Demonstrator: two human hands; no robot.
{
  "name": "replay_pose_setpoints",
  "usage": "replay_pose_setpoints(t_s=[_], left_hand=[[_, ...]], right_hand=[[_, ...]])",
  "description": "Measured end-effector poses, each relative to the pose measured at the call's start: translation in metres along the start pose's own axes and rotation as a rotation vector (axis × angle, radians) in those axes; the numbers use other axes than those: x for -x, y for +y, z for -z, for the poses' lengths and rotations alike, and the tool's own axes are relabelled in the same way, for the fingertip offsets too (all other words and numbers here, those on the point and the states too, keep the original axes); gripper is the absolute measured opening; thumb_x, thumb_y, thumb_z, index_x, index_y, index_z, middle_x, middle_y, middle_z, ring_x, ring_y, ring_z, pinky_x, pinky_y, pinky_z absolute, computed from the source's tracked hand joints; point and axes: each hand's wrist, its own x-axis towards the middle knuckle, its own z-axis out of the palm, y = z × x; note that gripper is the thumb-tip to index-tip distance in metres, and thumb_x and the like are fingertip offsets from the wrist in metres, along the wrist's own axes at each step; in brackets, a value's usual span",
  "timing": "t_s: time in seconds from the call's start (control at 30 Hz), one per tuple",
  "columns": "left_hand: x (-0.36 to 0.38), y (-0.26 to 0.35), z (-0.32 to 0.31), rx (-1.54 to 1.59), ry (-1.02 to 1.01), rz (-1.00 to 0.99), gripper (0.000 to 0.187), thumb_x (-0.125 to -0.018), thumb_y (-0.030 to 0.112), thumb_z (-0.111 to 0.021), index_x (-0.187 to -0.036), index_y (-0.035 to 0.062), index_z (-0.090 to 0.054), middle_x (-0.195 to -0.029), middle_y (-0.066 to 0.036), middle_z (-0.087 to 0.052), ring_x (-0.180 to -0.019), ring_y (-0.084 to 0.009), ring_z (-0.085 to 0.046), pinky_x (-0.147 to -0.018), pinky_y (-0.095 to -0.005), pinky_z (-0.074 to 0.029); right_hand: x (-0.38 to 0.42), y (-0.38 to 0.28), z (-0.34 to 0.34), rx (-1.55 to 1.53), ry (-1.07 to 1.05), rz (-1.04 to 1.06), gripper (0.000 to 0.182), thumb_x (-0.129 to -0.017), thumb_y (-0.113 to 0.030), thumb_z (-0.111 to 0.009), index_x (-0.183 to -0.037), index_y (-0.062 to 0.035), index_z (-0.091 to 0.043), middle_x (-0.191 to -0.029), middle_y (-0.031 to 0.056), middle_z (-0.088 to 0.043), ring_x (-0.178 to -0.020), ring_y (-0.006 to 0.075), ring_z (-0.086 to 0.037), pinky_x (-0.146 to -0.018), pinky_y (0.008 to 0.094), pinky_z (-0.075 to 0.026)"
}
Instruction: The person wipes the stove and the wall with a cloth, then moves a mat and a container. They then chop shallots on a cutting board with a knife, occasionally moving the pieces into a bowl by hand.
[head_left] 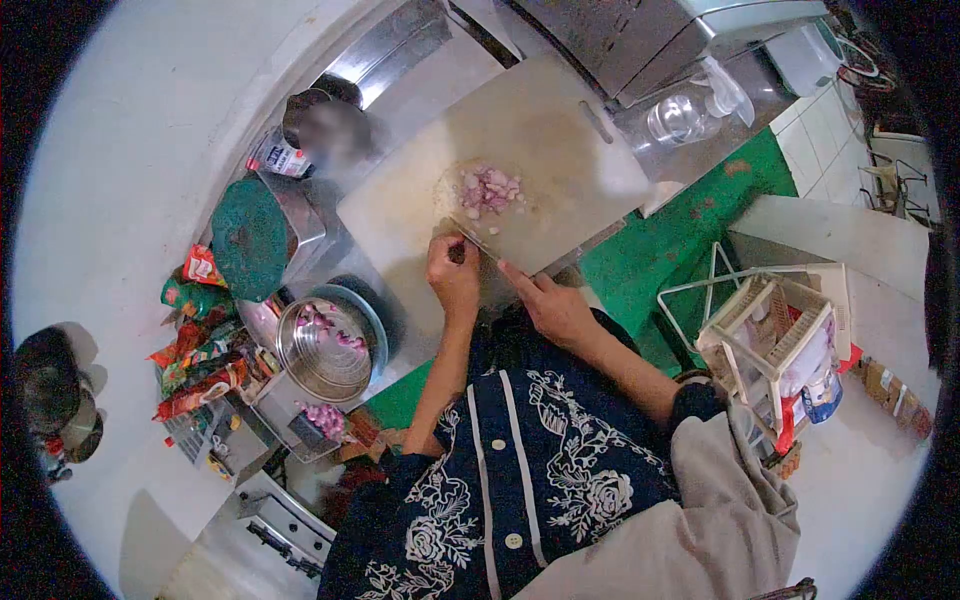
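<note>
On the white cutting board (pixel 560 110) lies a small heap of chopped purple-and-white shallots (pixel 490 192). A knife (pixel 474 237) rests its narrow blade near the board's front edge, just below the heap. My right hand (pixel 560 312) is closed on the knife, its index finger stretched along it; the handle is hidden under the palm. Beside the blade, my left hand (pixel 455 278) has curled fingers around a small dark brown thing that I cannot make out. Left of the board, a round steel bowl (pixel 310 372) contains pieces of shallot and sits in a blue basin (pixel 378 345).
A tray of peeled shallots (pixel 322 420) stands below the bowl. Colourful packets (pixel 205 375) and a green round lid (pixel 250 240) crowd the left wall. A clear container (pixel 683 120) is beyond the board's right end. A white rack (pixel 770 340) stands right.
</note>
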Motion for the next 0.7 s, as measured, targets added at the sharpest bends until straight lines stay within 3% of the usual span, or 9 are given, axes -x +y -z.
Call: replay_pose_setpoints(t_s=[0.13,0.43,0.7], left_hand=[[0.000,0.002,-0.001,0.043,0.016,-0.016,0.010,-0.077,0.005,-0.067,-0.083,-0.0002,-0.061,-0.084,-0.012,-0.063,-0.073,-0.0252,-0.062,-0.067,-0.0336,-0.049],[-0.001,0.006,0.001,0.018,-0.012,0.012,0.009,-0.077,0.004,-0.067,-0.084,0.0002,-0.063,-0.084,-0.013,-0.064,-0.076,-0.0254,-0.063,-0.070,-0.0340,-0.050],[0.001,0.000,-0.001,0.064,-0.022,0.054,0.012,-0.078,0.006,-0.068,-0.087,0.0008,-0.062,-0.089,-0.013,-0.065,-0.083,-0.0265,-0.064,-0.076,-0.0348,-0.049]], right_hand=[[-0.010,0.003,-0.010,0.045,0.018,0.006,0.067,-0.085,-0.011,-0.051,-0.145,-0.0274,-0.028,-0.091,0.0186,-0.062,-0.060,0.0368,-0.063,-0.051,0.0472,-0.053],[0.018,0.012,0.011,-0.020,-0.197,-0.121,0.065,-0.088,-0.013,-0.049,-0.146,-0.0295,-0.025,-0.095,0.0205,-0.059,-0.076,0.0396,-0.063,-0.062,0.0478,-0.054],[0.026,0.008,0.013,-0.134,-0.071,-0.088,0.056,-0.094,-0.021,-0.046,-0.145,-0.0307,-0.024,-0.089,0.0187,-0.057,-0.069,0.0413,-0.059,-0.060,0.0513,-0.051]])
